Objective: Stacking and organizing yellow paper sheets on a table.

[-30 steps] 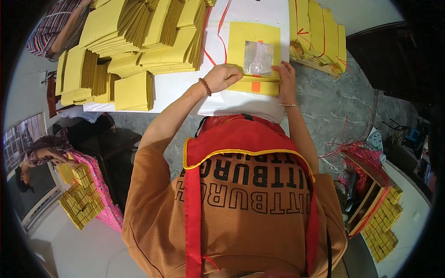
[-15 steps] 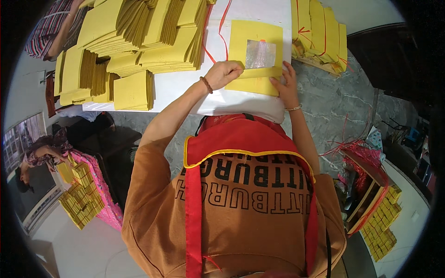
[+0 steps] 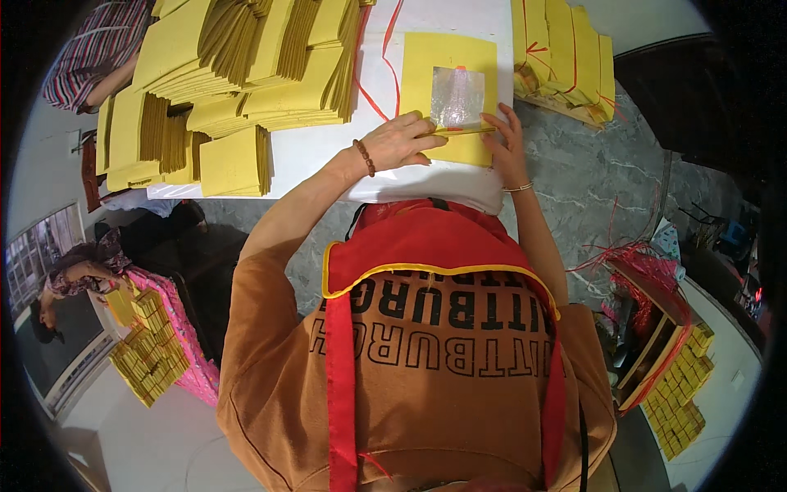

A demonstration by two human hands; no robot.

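A yellow paper sheet [image 3: 416, 61] with a silver foil square [image 3: 457, 97] in its middle lies on the white-covered table [image 3: 311, 152]. A small orange-red mark shows at the foil's top edge. Across the sheet, just below the foil, runs a narrow folded edge seen almost end-on. My left hand [image 3: 395, 143] grips this fold from the left, fingers above and below it. At its right end my right hand [image 3: 508, 149] pinches the fold between thumb and fingers. The exact fingertip contact is partly hidden.
Stacks of folded yellow paper [image 3: 246, 98] cover the table's left side. A red ribbon [image 3: 387, 66] lies between them and the sheet. Tied yellow bundles [image 3: 566, 57] stand beyond the right edge. Red string [image 3: 623, 266] hangs over a wooden stand. Another person's striped sleeve [image 3: 94, 49] shows far left.
The yellow flap, seen as a broad band before, now shows as a thin edge. My left hand has opened from a tight pinch into a longer-fingered grip and reaches a little further right.
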